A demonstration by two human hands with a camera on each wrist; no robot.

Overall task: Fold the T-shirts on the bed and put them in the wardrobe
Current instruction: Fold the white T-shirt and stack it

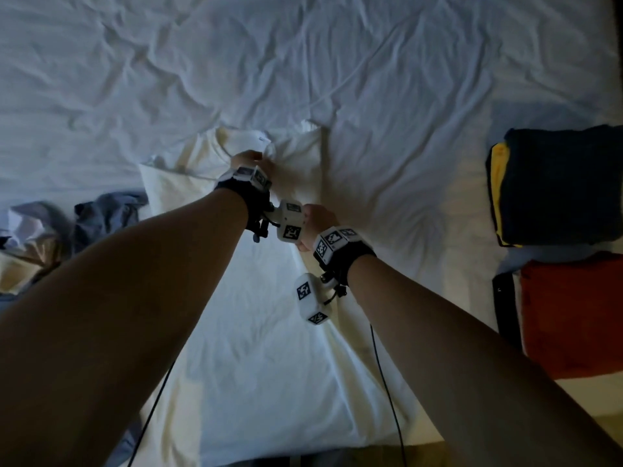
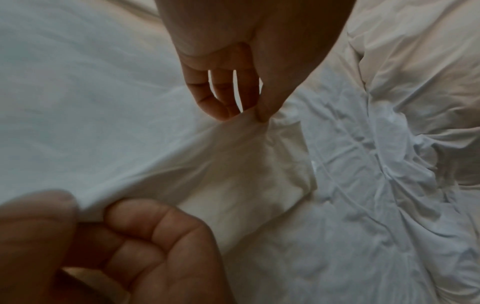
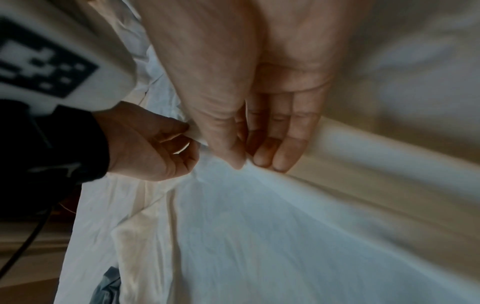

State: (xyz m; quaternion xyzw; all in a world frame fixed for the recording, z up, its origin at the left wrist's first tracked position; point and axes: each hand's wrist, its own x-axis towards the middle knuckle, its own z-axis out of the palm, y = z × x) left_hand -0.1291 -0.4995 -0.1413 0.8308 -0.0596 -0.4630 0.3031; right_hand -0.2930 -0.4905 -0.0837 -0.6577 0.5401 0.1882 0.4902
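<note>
A cream-white T-shirt (image 1: 256, 332) lies spread flat on the bed, collar at the far end. My left hand (image 1: 247, 160) reaches to the shoulder beside the collar and pinches the cloth between thumb and fingers (image 2: 249, 118). My right hand (image 1: 315, 224) is lower on the shirt's right side and pinches its edge there (image 3: 246, 164). The fabric (image 2: 103, 123) is pulled taut in a ridge between the two hands. In the right wrist view the left hand (image 3: 155, 144) shows at the left, fingers curled on the cloth (image 3: 259, 236).
Folded clothes sit at the bed's right edge: a dark navy stack (image 1: 559, 183) with yellow under it, and an orange-red one (image 1: 573, 315) nearer me. Loose grey-blue garments (image 1: 108, 214) lie heaped at the left. The wrinkled white sheet (image 1: 303, 62) stretches beyond the shirt.
</note>
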